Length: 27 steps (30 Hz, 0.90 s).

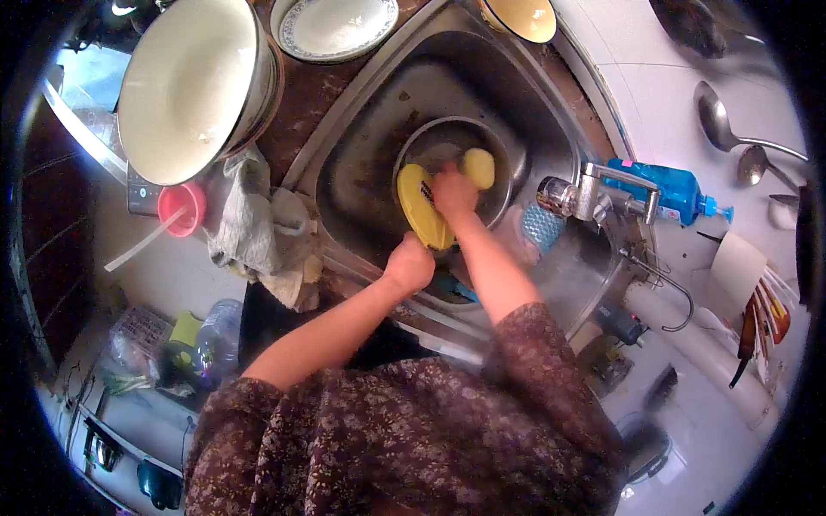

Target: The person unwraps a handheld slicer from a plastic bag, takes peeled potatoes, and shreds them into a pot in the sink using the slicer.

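Note:
In the head view, a long yellow grater [414,199] with dark slots slants over a round metal bowl [403,155] in the sink. My left hand [410,263] is closed round the grater's near end. My right hand [455,194] lies against the grater's slotted middle with its fingers curled. What sits under those fingers, if anything, is hidden. Beside the right hand, inside the bowl, rests a pale yellow peeled potato [478,168].
The steel sink [361,129] surrounds the bowl, with a faucet [594,193] at its right. A blue soap bottle [658,191] lies behind the faucet. Large cream basins [189,86] and a patterned plate [335,26] stand on the left counter. A grey cloth [243,219] hangs nearby.

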Each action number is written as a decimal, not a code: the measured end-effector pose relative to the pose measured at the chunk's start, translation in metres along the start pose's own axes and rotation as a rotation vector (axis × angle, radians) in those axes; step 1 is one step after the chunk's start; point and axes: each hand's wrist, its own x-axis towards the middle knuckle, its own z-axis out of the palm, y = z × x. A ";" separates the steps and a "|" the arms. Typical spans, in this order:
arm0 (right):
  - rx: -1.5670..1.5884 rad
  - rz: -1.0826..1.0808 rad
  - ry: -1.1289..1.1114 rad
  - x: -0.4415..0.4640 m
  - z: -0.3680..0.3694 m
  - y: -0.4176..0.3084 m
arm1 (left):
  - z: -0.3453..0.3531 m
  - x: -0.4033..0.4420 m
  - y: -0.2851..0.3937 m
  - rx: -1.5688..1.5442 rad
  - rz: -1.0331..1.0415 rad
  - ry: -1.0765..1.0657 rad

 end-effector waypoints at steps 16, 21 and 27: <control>0.729 0.107 -0.002 0.010 -0.004 0.050 | -0.004 -0.005 -0.009 -0.248 -0.116 -0.036; 1.504 0.371 -0.211 -0.053 -0.070 0.052 | -0.012 -0.026 0.013 -0.074 0.069 0.069; 1.630 0.446 -0.084 -0.091 -0.085 0.061 | -0.012 -0.026 0.019 -0.020 0.150 0.066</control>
